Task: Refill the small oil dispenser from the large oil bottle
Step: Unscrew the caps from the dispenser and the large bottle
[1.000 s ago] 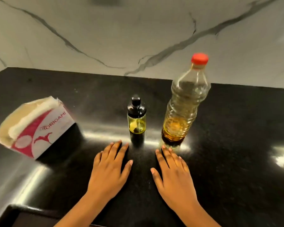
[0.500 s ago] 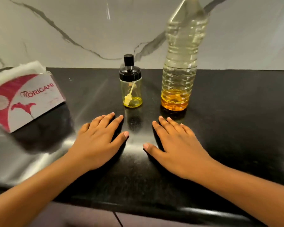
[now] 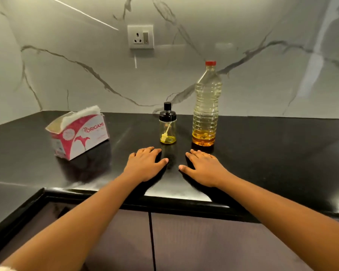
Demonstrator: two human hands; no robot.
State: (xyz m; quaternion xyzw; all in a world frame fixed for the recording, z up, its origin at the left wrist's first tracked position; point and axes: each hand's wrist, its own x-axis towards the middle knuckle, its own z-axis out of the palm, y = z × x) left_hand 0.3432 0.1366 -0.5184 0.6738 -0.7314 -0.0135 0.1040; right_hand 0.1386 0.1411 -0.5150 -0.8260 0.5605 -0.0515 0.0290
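L hand (image 3: 145, 164): flat on counter (image 3: 272, 153), fingers straight, slightly spread, holding nothing.
R hand (image 3: 203, 166): same, palm down.
Dispenser (image 3: 167, 124): upright, 12 o'clock of L hand, capped.
Bottle (image 3: 206, 106): upright, just right of dispenser, little oil.
Box (image 3: 77, 133): 9 o'clock.
Wall: marble, socket (image 3: 140, 36).

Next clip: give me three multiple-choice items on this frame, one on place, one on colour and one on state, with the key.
1. Where is the Origami tissue box relative to the small oil dispenser?
A) to its left
B) to its right
C) on top of it

2. The cap of the large oil bottle is:
A) black
B) red
C) green

3. The left hand and right hand are:
A) gripping the bottle
B) lifting the dispenser
C) flat on the countertop

Key:
1. A, the box stands left of the dispenser.
2. B, the cap is plainly red.
3. C, both palms rest on the counter and touch neither container.
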